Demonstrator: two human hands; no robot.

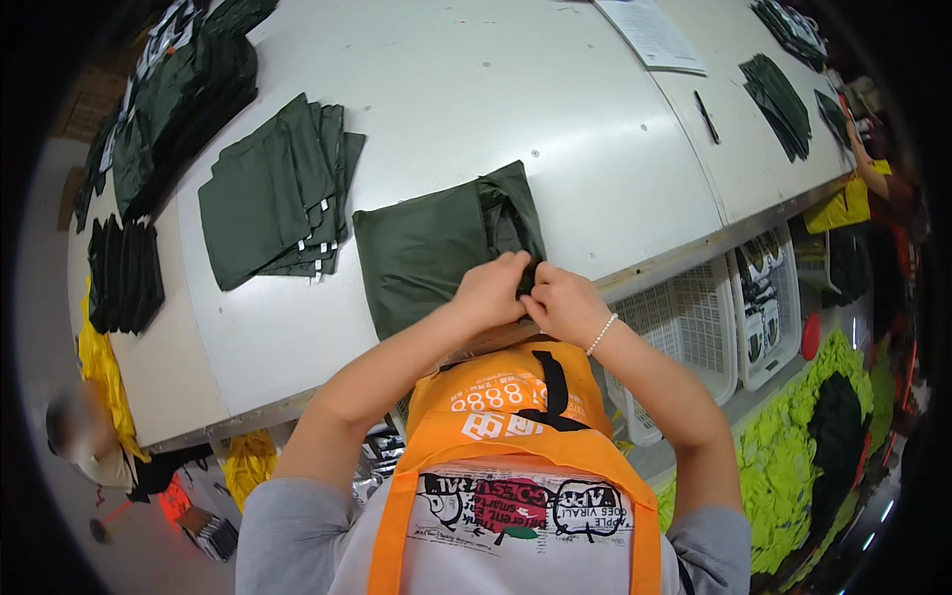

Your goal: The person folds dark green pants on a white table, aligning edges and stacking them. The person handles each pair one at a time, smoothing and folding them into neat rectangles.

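A dark green flat fabric pouch (426,248) lies on the table in front of me, its near edge by the table's front. Its right end gapes and shows a dark inside. My left hand (493,290) pinches the pouch at the lower right corner, near the opening. Close beside it, my right hand (567,304) has its fingers closed on the same corner. What exactly lies between the fingertips is hidden. To the left sits a fanned stack of similar green pouches (266,193) with small white tags.
Dark green bundles (183,119) and folded black pieces (126,276) occupy the table's left. Papers (650,38), a pen (707,117) and green pieces (778,107) lie right. Below stand white baskets (674,322) and neon-yellow fabric (759,486). People work at both sides.
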